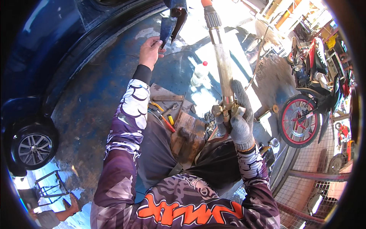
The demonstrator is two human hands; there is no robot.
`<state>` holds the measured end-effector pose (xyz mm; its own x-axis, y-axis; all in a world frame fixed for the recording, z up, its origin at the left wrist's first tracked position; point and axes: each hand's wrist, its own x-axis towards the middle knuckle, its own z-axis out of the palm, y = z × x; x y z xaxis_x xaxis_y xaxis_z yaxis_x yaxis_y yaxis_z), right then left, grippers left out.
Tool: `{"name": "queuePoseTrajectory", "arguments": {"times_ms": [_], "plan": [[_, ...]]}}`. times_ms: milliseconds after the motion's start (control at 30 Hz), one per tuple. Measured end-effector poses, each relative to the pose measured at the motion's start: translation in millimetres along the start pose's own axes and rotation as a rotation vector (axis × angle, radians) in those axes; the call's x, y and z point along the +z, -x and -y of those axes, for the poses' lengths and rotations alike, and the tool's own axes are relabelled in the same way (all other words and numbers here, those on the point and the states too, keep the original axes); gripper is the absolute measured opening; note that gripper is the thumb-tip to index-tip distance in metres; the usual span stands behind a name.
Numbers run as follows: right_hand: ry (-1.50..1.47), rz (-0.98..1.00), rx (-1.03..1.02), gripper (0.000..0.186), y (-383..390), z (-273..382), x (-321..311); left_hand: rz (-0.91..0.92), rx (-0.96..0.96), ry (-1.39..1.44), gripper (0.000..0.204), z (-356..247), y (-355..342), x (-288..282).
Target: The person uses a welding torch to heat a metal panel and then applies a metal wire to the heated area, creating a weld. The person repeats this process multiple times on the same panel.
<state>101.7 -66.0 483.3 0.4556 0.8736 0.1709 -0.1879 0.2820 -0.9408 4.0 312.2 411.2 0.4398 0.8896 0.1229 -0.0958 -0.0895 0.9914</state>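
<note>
"One dark blue car [42, 63] takes up the left side. What stands opposite?"

"A red-rimmed motorcycle [310, 92], well apart from both hands."

"And the long thing between?"

"A brass torch [224, 68], by its look, pointing away from the body. The gloved right hand [243, 124] is wrapped around its lower end, beside the valve knobs [217, 110]."

"How would it handle?"

"Heavy for its size, I'd judge, and quite stiff. The ribbed barrel should grip well, so hold there; squeezed knobs might turn. I can't tell whether the far end is hot, so keep off it."

"The other hand?"

"The bare left hand [150, 53] has thumb and fingers closed on the lower end of a dark metal piece [166, 29], near the car. Whether it's joined to the dark bracket [178, 14] alongside, I can't tell. Probably light, rigid and keen-edged; the flat faces are the safer hold."

"Anything smaller?"

"A clear bottle [199, 75] ahead, between the hands, then red- and yellow-handled tools [168, 124] closer in."
</note>
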Motion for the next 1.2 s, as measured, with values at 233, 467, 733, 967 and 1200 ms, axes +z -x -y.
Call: {"name": "queuePoseTrajectory", "arguments": {"times_ms": [233, 467, 733, 967, 1200], "plan": [[-0.054, 0.060, 0.097, 0.111, 0.2, -2.4, -7.2, -0.039, 0.041, -0.064, 0.021, 4.1, -6.0, 21.5], [-0.010, 0.018, 0.041, 0.112, 5.8, -3.3, -10.0, -0.102, 0.080, -0.135, 0.013, 0.9, -2.6, 27.1], [0.023, -0.010, 0.051, 0.114, 7.5, -4.6, -14.1, -0.095, 0.285, -0.460, 0.018, 2.4, -2.9, 29.1], [0.041, -0.057, 0.135, 0.110, 16.5, -4.7, -21.3, -0.020, 0.237, -0.450, 0.020, -7.9, 4.6, 23.9], [-0.135, -0.258, -0.132, 0.093, 52.6, -7.4, -34.9, -0.044, 0.310, -0.570, 0.017, -13.3, 10.2, 21.9]]}}
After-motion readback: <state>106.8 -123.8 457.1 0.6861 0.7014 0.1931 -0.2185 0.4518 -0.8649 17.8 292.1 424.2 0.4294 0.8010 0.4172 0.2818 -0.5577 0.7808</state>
